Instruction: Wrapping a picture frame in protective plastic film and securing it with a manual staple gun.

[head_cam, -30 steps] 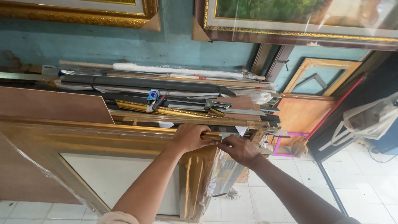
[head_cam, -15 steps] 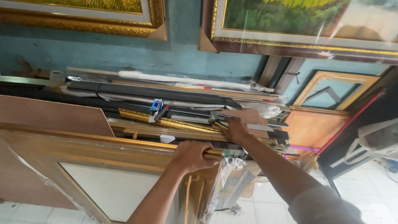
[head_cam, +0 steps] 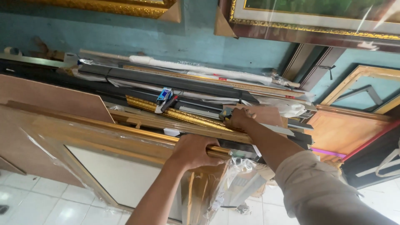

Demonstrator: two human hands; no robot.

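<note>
Gold-finished, plastic-wrapped rectangular picture frame [head_cam: 104,141] stood in the lower left, its top rail's long axis running from left edge up-frame toward the right, ending at the corner under the left hand [head_cam: 192,151]. Left hand was closed over that smooth rounded gold rail, fingers curled around it. Frame's centre panel was flat and off-white; wrap was clear and wrinkled.

Right hand [head_cam: 238,118] lay further up, curled closed on a small dark object, too small to identify, touching the stack of long moulding lengths [head_cam: 187,89]. Stack ran roughly parallel to the rail: dark grey flat profiles, one ornate embossed gold strip [head_cam: 183,115], one white wrapped rod [head_cam: 200,68].

Flat brown board [head_cam: 50,98] leaned behind the frame. Teal wall [head_cam: 125,37] behind, white tiled floor [head_cam: 37,204] below.
</note>
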